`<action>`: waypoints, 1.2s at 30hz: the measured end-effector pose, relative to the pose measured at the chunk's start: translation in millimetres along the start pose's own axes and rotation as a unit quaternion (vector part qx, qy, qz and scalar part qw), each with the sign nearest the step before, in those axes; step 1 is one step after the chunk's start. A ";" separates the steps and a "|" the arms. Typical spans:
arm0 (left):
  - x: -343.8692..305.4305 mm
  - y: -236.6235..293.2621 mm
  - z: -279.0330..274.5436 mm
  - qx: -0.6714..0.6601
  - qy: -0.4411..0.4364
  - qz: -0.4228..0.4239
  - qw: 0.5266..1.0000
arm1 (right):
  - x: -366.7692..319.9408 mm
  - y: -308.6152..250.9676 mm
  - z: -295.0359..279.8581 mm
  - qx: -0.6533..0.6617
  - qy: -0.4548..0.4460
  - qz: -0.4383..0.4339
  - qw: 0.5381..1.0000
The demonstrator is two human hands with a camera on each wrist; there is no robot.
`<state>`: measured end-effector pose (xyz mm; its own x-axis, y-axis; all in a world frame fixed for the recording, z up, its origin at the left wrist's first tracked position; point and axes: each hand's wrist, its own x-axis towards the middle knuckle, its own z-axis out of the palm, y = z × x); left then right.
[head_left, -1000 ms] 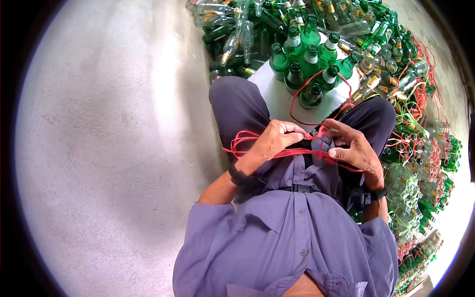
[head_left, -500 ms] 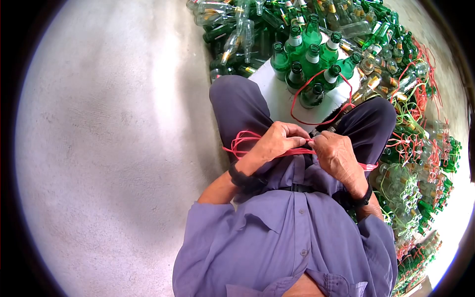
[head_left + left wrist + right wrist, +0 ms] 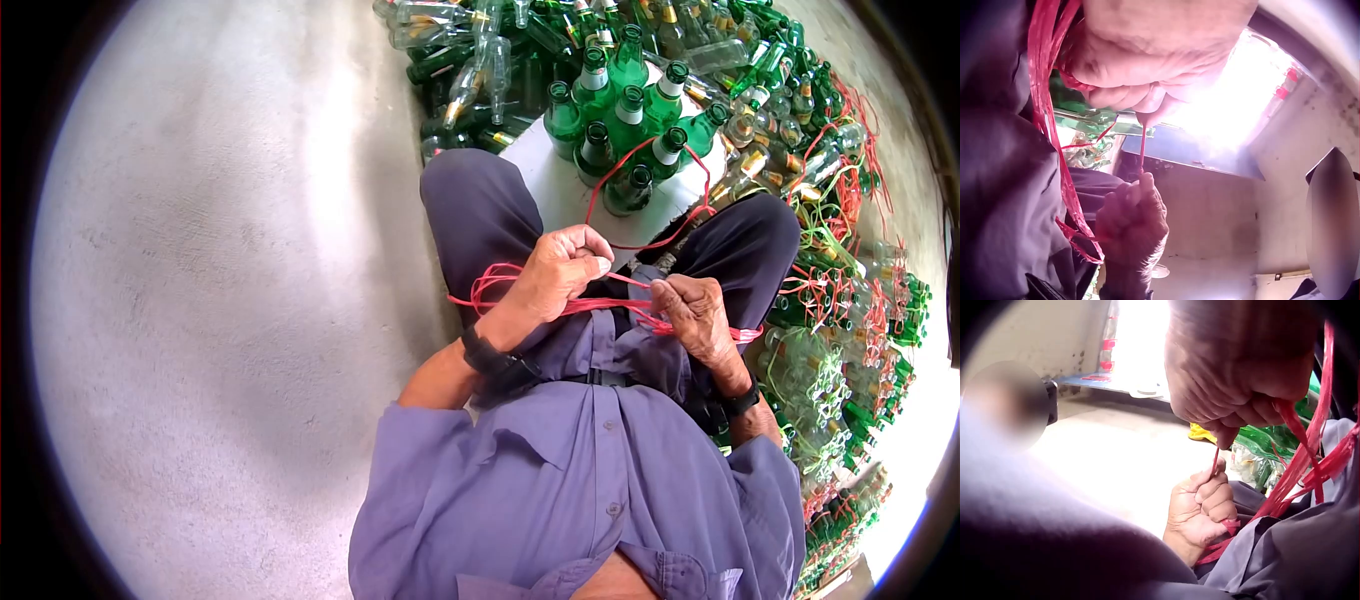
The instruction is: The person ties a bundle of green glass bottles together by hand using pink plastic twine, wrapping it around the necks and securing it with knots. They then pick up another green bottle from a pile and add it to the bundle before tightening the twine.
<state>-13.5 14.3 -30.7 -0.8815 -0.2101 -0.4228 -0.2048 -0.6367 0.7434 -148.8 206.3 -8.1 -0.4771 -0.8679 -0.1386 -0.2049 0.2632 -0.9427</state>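
Note:
Between the two hands a short length of red plastic string (image 3: 628, 280) is stretched taut above the lap. The left hand (image 3: 562, 272) pinches one end between thumb and fingers; the right hand (image 3: 697, 315) pinches the other with its fingers curled. A bundle of loose red strands (image 3: 590, 306) lies across the lap beneath both hands. In the left wrist view the taut string (image 3: 1143, 150) runs between the fingertips, and the right wrist view shows the same string (image 3: 1215, 464). From near the hands a red loop (image 3: 588, 215) extends around the front green bottle (image 3: 628, 190).
Several upright green bottles (image 3: 627, 120) stand close together on a white board (image 3: 540, 175) beyond the knees. Heaps of loose bottles (image 3: 440, 35) lie behind it, and bottles bundled with red and green string (image 3: 825, 375) fill the right side. Concrete floor (image 3: 220, 280) extends at left.
The right hand turned and met the left at the string, then drew away to the right and slightly down. The string between them is now pulled straight.

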 end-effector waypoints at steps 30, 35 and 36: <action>-5.4 64.2 15.3 0.284 -0.052 0.111 0.951 | 13.3 -23.8 7.8 0.072 -0.020 -0.065 0.995; -11.1 68.4 13.6 0.251 -0.042 0.094 0.962 | 10.3 -32.6 -5.3 0.089 -0.055 -0.010 0.994; -11.7 70.7 11.9 0.254 -0.033 0.111 0.960 | 9.9 -32.0 -8.2 0.087 -0.055 -0.010 0.995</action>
<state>-22.7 -19.4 33.0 -0.9488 -0.2411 -0.2041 -0.1760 -0.1332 0.9753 -154.0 192.7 23.2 -0.3764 -0.9154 -0.1425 -0.0572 0.1765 -0.9826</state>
